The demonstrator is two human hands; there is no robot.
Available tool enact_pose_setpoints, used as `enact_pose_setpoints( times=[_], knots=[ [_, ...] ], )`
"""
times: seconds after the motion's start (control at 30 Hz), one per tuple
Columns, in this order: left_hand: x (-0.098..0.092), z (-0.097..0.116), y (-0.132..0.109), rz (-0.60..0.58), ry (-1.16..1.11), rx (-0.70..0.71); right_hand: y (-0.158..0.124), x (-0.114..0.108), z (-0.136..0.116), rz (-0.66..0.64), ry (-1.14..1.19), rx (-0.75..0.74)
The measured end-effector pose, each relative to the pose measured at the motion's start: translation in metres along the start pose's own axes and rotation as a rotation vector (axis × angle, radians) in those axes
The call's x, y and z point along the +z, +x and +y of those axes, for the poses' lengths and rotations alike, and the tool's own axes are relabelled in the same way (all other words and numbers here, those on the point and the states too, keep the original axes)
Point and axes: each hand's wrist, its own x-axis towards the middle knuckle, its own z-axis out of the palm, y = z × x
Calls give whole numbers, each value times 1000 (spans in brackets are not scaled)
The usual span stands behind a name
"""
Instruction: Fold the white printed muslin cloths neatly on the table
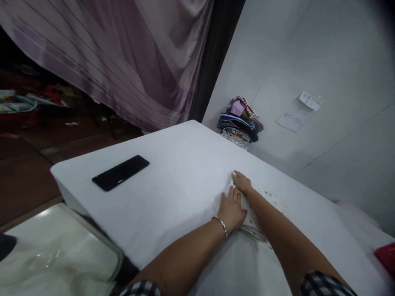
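Observation:
A folded white cloth [252,222] with small dark printed marks lies on the white table, partly hidden under my hands and right forearm. My left hand [231,209], a silver bangle at its wrist, presses flat on the cloth with fingers spread. Just beyond it, my right hand [242,182] has its fingers bent together at the cloth's far end and appears to pinch the edge there.
A black phone [121,172] lies toward the left of the white table [182,164]. Stacked folded clothes [238,121] stand by the wall at the back. A pale cushioned seat [58,246] is at lower left, a purple curtain [132,53] behind. Something red [386,255] shows at the right edge.

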Motion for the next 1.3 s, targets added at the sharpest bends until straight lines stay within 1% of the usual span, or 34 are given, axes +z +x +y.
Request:
enact_pose_setpoints(
  times=[0.07,0.13,0.2,0.27,0.37,0.47,0.57,0.63,0.77,0.9,0.97,1.07,1.1,1.17,1.23,1.3],
  knots=[
    [0,0,1,-1,-3,-6,-1,-7,4,-30,10,-19],
    [0,-1,3,-7,-6,-4,-7,-12,9,-25,14,-30],
    [-1,-2,3,-28,-5,-2,-23,-15,16,-3,16,-25],
    [-2,-2,2,-37,-1,2,-48,-14,30,14,0,-25],
    [-4,-3,3,-22,13,7,-95,-15,66,54,-66,20],
    [-4,-5,5,-34,31,4,-141,-16,112,117,-65,185],
    [-3,-6,8,-45,44,4,-171,-10,150,145,108,327],
    [-2,-7,9,-39,55,9,-179,-2,163,150,233,336],
    [-2,-9,11,-40,66,12,-176,5,167,167,391,312],
    [-2,-10,12,-25,53,16,-181,-4,163,230,632,340],
    [-3,-11,12,12,32,21,-192,-11,162,294,818,386],
    [-7,-11,12,116,-43,-1,-214,-17,160,360,1142,523],
    [-9,-12,13,152,-82,-26,-222,-19,159,364,1218,564],
    [-15,-15,16,189,-166,-101,-237,-20,155,330,1271,607],
    [-21,-19,20,160,-227,-194,-248,-22,152,276,1295,607],
    [-28,-24,23,98,-241,-280,-253,-24,150,224,1315,595]
  ],
)
